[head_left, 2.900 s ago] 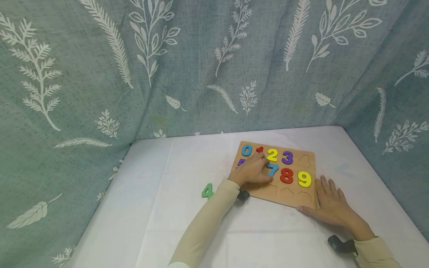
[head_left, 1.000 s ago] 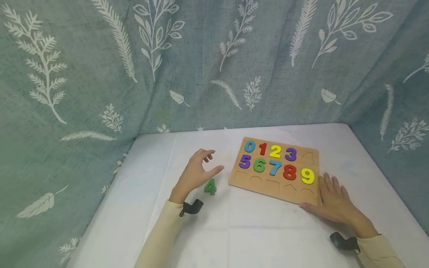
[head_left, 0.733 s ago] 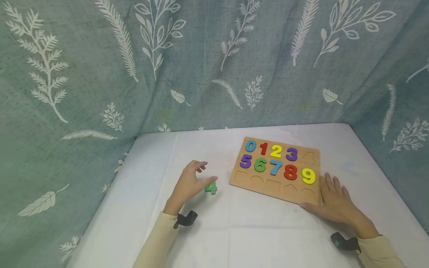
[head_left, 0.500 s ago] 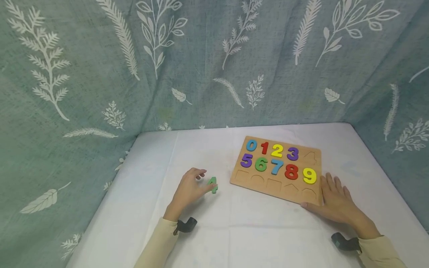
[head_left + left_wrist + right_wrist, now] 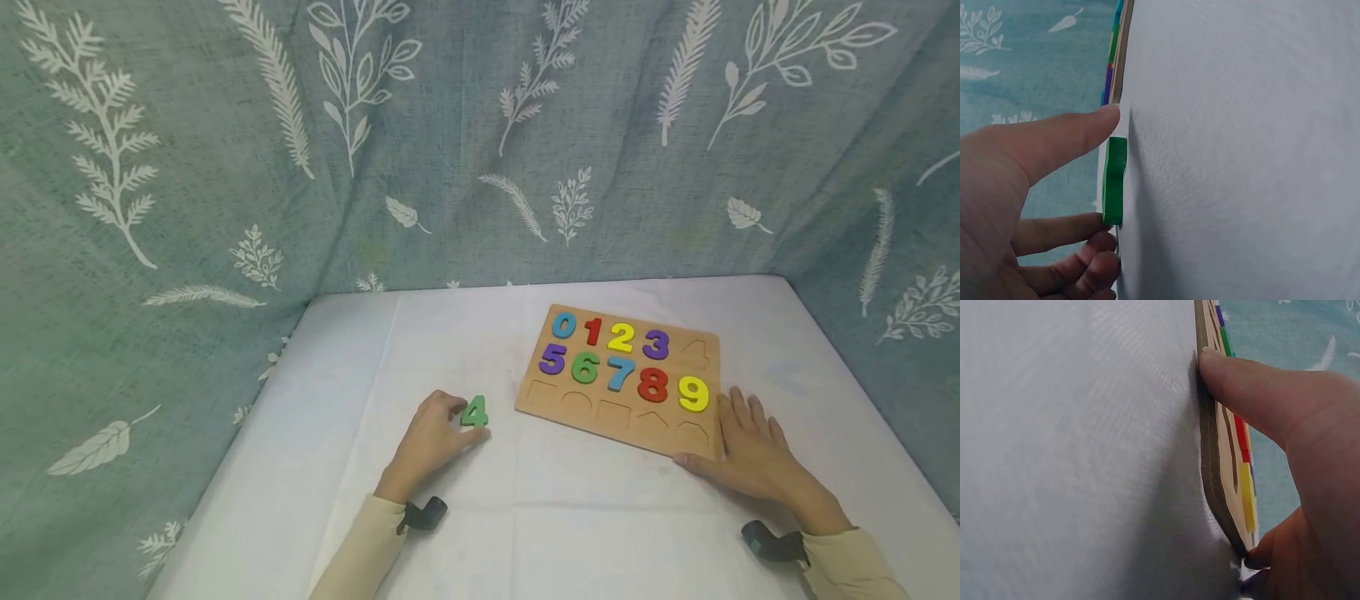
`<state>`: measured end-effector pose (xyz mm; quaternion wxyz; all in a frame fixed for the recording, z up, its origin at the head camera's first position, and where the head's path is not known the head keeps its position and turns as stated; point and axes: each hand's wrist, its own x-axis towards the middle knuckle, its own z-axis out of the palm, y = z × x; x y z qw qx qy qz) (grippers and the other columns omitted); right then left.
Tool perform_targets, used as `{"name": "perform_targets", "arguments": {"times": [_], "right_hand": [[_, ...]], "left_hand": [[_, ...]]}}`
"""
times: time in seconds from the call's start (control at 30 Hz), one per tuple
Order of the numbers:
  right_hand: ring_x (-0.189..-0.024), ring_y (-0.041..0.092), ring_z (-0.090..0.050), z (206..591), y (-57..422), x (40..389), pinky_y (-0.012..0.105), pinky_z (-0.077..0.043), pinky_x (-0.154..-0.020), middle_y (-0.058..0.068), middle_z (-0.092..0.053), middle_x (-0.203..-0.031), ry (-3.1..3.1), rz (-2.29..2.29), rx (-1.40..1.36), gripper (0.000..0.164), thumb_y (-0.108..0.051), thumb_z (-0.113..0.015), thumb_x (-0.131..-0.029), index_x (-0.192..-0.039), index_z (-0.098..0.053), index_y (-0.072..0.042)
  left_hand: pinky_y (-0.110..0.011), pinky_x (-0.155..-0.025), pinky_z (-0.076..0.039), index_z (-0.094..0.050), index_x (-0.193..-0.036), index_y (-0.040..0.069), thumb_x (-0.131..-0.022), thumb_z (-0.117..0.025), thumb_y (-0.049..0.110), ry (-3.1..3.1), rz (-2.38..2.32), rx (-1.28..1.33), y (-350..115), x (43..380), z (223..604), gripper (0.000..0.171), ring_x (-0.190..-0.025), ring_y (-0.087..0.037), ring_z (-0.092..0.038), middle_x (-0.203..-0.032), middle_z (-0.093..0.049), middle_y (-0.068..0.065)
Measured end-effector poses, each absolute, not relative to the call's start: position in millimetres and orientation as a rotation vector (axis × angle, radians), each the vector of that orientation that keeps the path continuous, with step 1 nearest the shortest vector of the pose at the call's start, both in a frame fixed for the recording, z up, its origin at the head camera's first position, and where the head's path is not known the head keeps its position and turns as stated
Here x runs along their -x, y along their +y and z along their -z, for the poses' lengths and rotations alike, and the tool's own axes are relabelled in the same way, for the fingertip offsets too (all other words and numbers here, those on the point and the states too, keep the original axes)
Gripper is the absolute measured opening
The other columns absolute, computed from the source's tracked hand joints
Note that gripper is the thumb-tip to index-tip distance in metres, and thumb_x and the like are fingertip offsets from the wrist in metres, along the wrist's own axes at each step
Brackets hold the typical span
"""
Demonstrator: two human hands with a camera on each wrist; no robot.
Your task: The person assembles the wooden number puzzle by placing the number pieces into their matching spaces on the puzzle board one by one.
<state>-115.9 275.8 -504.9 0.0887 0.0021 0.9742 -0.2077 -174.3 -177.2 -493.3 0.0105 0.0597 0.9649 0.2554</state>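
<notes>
Beside the green number 4 piece [image 5: 474, 412], my left hand [image 5: 426, 437] has its thumb and fingers spread on either side of it. In the left wrist view the index finger touches one end of the green piece [image 5: 1114, 181], while a small gap separates the thumb tip from the other end. The piece lies on the white cloth. My right hand [image 5: 757, 458] rests at the near right corner of the wooden number board [image 5: 555, 404], thumb along the front edge and straight fingers along the right edge. The right wrist view shows the thumb touching the board's side [image 5: 1210, 444].
The board carries coloured numbers, among them a yellow 9 [image 5: 693, 394] and a blue 0 [image 5: 563, 325]. A recess shaped like a 4 [image 5: 693, 352] shows at its far right. A patterned green curtain [image 5: 450, 150] stands behind the white-covered table [image 5: 600, 533].
My left hand has left the board, moved left and come down around the green 4, its fingers closing in on it. The right hand stays at the board's corner.
</notes>
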Motion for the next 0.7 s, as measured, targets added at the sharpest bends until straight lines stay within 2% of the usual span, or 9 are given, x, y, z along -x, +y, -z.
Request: {"name": "perform_targets", "arguments": {"times": [0.23,0.7], "right_hand": [[-0.150,0.066,0.005,503.3,275.7,116.3,0.081,0.000,-0.115,0.046,-0.002,-0.161,2.898,0.618,-0.006,0.132,-0.073,-0.066,-0.083,-0.156,-0.006,0.019],[-0.149,0.066,0.003,502.5,274.4,116.9,0.081,-0.001,-0.115,0.046,-0.003,-0.161,2.891,0.596,-0.017,0.131,-0.073,-0.066,-0.083,-0.156,-0.007,0.019]], "left_hand": [[-0.041,-0.088,-0.055,-0.073,-0.119,0.004,-0.080,-0.087,0.041,3.026,-0.815,-0.198,-175.7,175.5,491.4,0.055,-0.099,-0.021,-0.061,-0.109,-0.065,-0.006],[-0.041,-0.086,-0.055,-0.074,-0.115,0.002,-0.080,-0.088,0.034,3.023,-0.856,-0.226,-178.2,173.9,495.1,0.049,-0.097,-0.022,-0.062,-0.107,-0.066,-0.008]]}}
